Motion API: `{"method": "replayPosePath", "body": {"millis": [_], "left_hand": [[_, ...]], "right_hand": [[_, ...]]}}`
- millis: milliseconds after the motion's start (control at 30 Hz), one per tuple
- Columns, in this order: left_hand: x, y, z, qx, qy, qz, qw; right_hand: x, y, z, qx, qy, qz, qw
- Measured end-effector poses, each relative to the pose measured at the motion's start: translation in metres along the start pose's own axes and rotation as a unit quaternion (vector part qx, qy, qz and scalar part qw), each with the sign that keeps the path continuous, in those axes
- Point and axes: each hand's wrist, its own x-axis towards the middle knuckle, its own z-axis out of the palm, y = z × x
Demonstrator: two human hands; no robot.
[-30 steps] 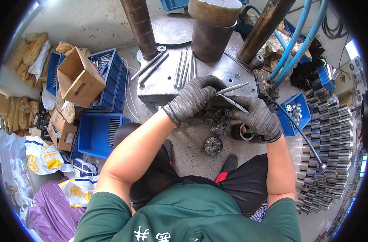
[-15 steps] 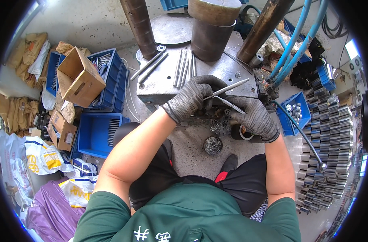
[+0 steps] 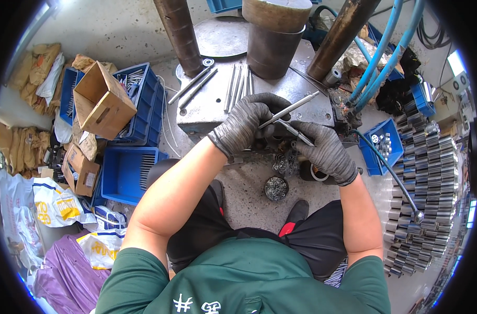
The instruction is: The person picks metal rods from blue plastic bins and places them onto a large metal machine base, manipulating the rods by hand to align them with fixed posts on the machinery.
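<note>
My left hand (image 3: 249,123), in a dark grey glove, grips a thin metal rod (image 3: 296,107) that slants up to the right over the steel press table (image 3: 209,107). My right hand (image 3: 325,152), also gloved, holds a second short metal rod (image 3: 296,132) that points up-left toward the first. Both hands meet at the front edge of the press table, above a pile of small metal parts (image 3: 285,163). Several loose rods (image 3: 238,86) lie on the table behind my left hand.
A round tin of small parts (image 3: 276,188) sits on the floor between my feet. Blue crates (image 3: 126,172) and cardboard boxes (image 3: 102,104) stand at left. Rows of stacked metal cylinders (image 3: 424,172) fill the right. Press columns (image 3: 181,31) and blue hoses (image 3: 382,57) rise behind.
My left hand has shifted slightly with its rod, which now points more to the upper right. My right hand has stayed close under it.
</note>
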Motion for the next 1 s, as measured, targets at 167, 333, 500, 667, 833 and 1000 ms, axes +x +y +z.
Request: {"method": "replayPosePath", "body": {"millis": [167,333,500,667,833,1000], "left_hand": [[0.004,-0.002,-0.001,-0.025,0.019,0.007,0.999],[0.012,-0.008,-0.019,-0.108,-0.015,0.011,0.994],[0.017,-0.005,-0.026,-0.271,-0.045,0.062,0.960],[0.011,0.000,-0.024,-0.277,-0.042,0.101,0.955],[0.012,-0.003,-0.032,-0.303,-0.065,0.086,0.947],[0.009,0.000,-0.023,-0.280,-0.055,0.093,0.954]], "right_hand": [[-0.002,0.012,0.013,-0.169,0.079,-0.082,0.979],[-0.005,0.012,0.010,0.327,-0.066,0.072,0.940],[-0.001,0.028,0.003,0.124,0.085,0.036,0.988],[0.007,0.043,-0.007,-0.123,0.167,-0.021,0.978],[0.016,0.051,-0.005,-0.140,0.186,-0.034,0.972],[0.023,0.065,0.006,-0.124,0.199,-0.043,0.971]]}}
